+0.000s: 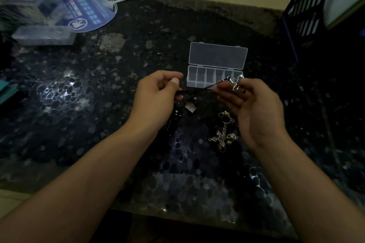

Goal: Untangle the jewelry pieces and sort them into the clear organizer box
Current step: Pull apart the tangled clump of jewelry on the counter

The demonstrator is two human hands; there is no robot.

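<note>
Stretching a thin black cord (199,89) between them, two bare hands hover above a dark speckled stone tabletop (98,104). The left hand (156,96) pinches one end of the cord between thumb and curled fingers. The right hand (254,110) pinches the other end, where a small silver pendant (237,83) sits at the fingertips. Just beyond the hands lies a clear plastic organizer box (215,77), its lid folded back flat and its row of small compartments facing up. On the tabletop under the right hand rests a tangled heap of silver chains and charms (224,132). A few tiny pieces, too dim to identify, lie below the left hand. Far left sit a round blue paper fan (90,13) and clear plastic cases (43,35).
</note>
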